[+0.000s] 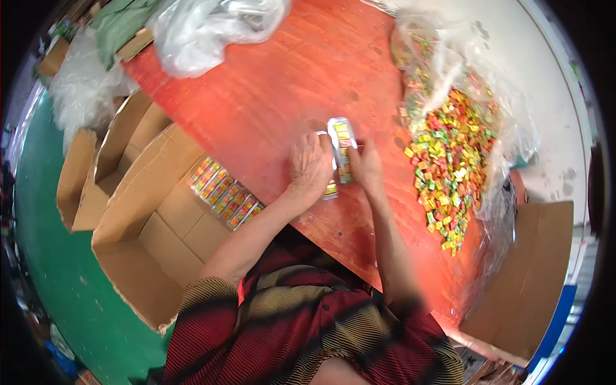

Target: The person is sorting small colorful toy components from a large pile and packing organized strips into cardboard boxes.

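Two slim clear packs stand side by side over the red table, between my hands. My left hand (311, 163) is closed around the left-hand pack (331, 190), hiding most of it. On the right, the other pack (342, 133) shows a row of yellow and orange wrapped pieces; my right hand (367, 168) grips its right edge, fingers bent over it. To the right lies a big heap of small wrapped candies (452, 167) in yellow, red, green and orange, spilling from a clear plastic bag (507, 122).
Left of the table, an open cardboard box (138, 256) holds a row of filled packs (224, 192). Another open carton (119, 154) stands behind it. Crumpled clear plastic (205, 38) lies on the table's far edge (301, 38). A cardboard box (526, 276) stands at the right.
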Motion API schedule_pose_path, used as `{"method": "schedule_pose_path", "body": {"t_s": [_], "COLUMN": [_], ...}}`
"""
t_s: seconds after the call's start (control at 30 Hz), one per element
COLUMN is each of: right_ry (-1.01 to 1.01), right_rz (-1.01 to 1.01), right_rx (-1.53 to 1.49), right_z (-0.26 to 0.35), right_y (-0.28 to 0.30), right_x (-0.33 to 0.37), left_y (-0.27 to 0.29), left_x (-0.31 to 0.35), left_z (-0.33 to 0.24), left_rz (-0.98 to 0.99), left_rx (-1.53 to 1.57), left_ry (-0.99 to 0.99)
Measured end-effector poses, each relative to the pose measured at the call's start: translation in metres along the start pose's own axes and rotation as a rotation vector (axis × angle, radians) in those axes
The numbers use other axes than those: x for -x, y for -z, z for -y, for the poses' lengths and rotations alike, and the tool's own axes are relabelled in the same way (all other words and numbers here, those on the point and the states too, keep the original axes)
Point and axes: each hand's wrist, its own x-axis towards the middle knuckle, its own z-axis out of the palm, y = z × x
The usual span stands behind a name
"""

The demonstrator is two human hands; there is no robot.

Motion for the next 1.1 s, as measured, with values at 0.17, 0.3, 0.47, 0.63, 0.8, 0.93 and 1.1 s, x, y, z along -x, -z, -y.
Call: {"method": "schedule_pose_path", "body": {"t_s": [0.17, 0.3, 0.47, 0.63, 0.8, 0.93, 1.1], "right_ry": [-0.092, -0.125, -0.174, -0.238, -0.207, -0.105, -0.074], "right_rz": [0.124, 0.030, 0.143, 0.166, 0.221, 0.088, 0.086], "right_rx": [-0.163, -0.177, -0.284, -0.333, -0.493, -0.066, 0.004], "right_z": [0.023, 0.018, 0.018, 0.030, 0.024, 0.038, 0.047], "right_y": [-0.016, -0.022, -0.022, -0.007, -0.015, -0.029, -0.031], "right_x": [0.003, -0.001, 0.003, 0.007, 0.014, 0.037, 0.048], "left_y": [-0.013, -0.007, -0.013, 0.005, 0.021, 0.022, 0.002], "left_x": [0.007, 0.011, 0.010, 0.011, 0.006, 0.005, -0.001], "left_z": [0.007, 0.008, 0.014, 0.026, 0.022, 0.015, 0.034], "left_rz": [-0.086, -0.095, -0.161, -0.099, 0.187, 0.248, 0.345], "left_rx": [-0.079, 0.014, 0.243, 0.428, 0.586, 0.706, 0.905], "left_ry": [-0.044, -0.050, -0.040, 0.096, 0.367, 0.401, 0.555]}}
